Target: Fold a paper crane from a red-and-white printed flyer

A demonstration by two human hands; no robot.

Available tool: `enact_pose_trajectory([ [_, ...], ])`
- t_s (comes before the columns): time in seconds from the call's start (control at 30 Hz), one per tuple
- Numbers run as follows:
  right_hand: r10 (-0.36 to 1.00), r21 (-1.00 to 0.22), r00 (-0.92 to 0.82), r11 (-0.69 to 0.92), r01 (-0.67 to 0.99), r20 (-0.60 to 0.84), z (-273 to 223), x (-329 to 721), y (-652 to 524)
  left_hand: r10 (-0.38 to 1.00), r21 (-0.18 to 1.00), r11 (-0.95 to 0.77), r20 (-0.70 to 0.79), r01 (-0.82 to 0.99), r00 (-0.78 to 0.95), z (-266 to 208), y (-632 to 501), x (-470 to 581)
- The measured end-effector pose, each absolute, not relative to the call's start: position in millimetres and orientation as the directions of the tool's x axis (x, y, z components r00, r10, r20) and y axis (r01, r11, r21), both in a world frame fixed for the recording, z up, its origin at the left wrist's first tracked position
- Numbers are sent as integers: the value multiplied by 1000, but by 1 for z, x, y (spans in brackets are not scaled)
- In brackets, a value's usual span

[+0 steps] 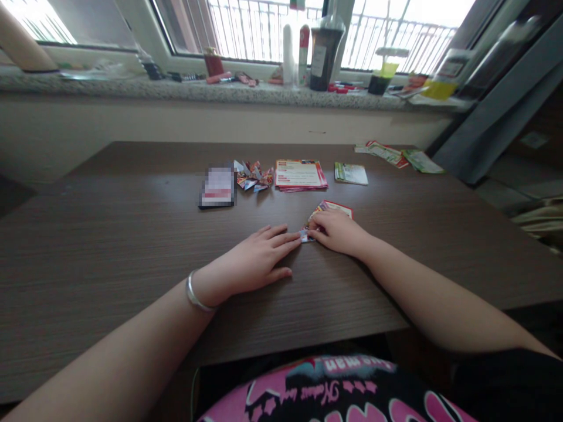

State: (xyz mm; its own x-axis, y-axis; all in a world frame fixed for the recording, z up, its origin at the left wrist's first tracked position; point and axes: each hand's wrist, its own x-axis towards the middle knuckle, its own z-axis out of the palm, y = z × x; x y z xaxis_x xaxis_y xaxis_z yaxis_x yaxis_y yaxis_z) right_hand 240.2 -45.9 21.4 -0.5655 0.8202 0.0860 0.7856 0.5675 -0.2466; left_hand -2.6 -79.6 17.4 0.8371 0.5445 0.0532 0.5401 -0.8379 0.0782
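A colourful printed paper [328,205] with a red border lies on the wooden table, partly covered by my right hand [336,230]. The right fingers are bent and pressed together on its near-left part, which looks folded. My left hand [259,257], with a silver bangle at the wrist, lies flat with fingers spread. Its fingertips touch or nearly touch the paper's left corner. Beyond the hands sit a stack of red-bordered printed sheets [301,174], a cluster of folded paper pieces [255,177] and a small stack of green-and-white cards [352,174].
A dark-edged flat object [217,186], its face blurred out, lies left of the folded pieces. Several printed slips [387,154] rest at the table's back right. Bottles, including a dark one [323,55], and small items stand on the stone windowsill [185,91].
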Motion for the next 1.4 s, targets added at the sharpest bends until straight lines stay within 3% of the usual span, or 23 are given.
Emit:
enact_pose_trajectory([
  [0.47,828,-165,-556,559,813,69,20,236,-43,559,80,-829,96,553,824,25,-82,3],
  [1.4,862,-114,-507,505,855,15,27,229,-45,600,-66,-788,145,612,787,28,-92,19],
])
